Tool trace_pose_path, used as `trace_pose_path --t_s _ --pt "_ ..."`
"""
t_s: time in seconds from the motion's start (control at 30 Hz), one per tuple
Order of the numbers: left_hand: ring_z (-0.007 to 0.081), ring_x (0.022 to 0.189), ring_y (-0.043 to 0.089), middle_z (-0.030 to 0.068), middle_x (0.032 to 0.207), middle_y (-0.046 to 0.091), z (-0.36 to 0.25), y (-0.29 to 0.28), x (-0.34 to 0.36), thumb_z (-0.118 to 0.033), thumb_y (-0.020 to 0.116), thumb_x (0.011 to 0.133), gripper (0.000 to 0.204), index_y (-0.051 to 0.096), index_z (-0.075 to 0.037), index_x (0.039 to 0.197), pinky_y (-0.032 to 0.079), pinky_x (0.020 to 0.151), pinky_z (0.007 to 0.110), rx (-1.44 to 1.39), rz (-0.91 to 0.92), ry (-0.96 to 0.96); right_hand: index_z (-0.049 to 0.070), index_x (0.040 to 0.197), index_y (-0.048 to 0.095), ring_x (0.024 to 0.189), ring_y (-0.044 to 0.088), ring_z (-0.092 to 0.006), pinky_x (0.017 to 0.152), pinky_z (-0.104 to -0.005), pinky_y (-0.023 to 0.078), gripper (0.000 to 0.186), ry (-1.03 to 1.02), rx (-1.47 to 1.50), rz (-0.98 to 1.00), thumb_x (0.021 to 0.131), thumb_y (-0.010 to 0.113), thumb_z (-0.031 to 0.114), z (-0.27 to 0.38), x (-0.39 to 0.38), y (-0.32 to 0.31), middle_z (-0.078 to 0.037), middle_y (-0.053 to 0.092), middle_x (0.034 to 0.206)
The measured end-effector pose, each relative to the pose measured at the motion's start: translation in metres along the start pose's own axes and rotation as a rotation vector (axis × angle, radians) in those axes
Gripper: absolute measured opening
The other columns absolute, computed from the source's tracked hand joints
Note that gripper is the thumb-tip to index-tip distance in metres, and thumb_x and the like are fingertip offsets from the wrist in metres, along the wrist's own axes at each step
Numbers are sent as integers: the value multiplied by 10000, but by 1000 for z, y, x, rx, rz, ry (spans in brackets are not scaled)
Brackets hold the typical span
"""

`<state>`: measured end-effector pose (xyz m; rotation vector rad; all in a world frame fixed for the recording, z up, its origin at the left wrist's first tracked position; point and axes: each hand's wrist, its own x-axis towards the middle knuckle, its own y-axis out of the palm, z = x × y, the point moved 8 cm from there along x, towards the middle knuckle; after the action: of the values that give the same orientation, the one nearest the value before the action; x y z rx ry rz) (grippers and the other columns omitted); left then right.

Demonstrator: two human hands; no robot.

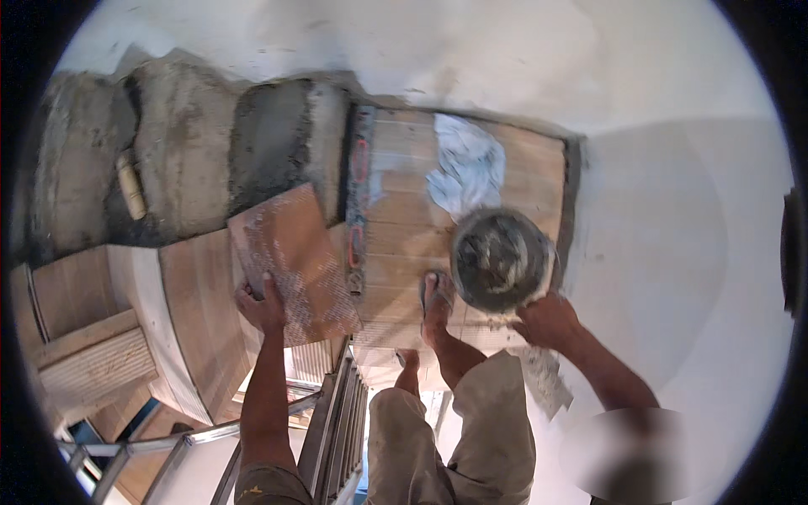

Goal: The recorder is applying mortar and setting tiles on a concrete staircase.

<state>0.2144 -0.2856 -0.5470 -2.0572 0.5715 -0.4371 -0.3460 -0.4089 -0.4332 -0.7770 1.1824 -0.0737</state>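
My left hand [263,307] grips a brown rectangular tile [290,252] by its near left edge, the thumb lying on top. A whitish mesh pattern covers part of the tile, which is tilted over the stair steps. My right hand [551,322] is closed at the near right rim of a dark round bucket [501,261], where its thin handle comes down. Grey wet mortar is inside the bucket. Just below that hand is a flat, mortar-smeared grey piece [545,380]; its kind is unclear, and whether the hand touches it is hidden.
A long spirit level [359,194] lies along the landing's left edge. A pale crumpled cloth [467,164] sits beyond the bucket on the tiled landing [404,143]. Rough concrete steps [185,143] hold a wooden-handled tool [131,187]. Metal railing [332,429] stands at the near left; white walls surround.
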Motion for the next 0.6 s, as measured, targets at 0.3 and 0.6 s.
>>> trace_pose_path --t_s 0.3,0.6 --pt "375 1012 536 162 1043 584 -17 7 -3 -433 761 789 530 569 -54 1105 407 918 501 87 -85 -88 76 1369 515 1008 641 -407 849 -507 511 620 -100 98 -1 888 636 447 28 102 -59 -233 659 1084" --pt "410 1072 514 185 1080 570 -32 2 8 -448 743 795 554 538 -66 1140 387 947 529 126 -98 -93 13 1318 523 896 675 -382 788 -455 533 638 -734 520 -1028 883 661 459 430 233 -413 -203 691 936"
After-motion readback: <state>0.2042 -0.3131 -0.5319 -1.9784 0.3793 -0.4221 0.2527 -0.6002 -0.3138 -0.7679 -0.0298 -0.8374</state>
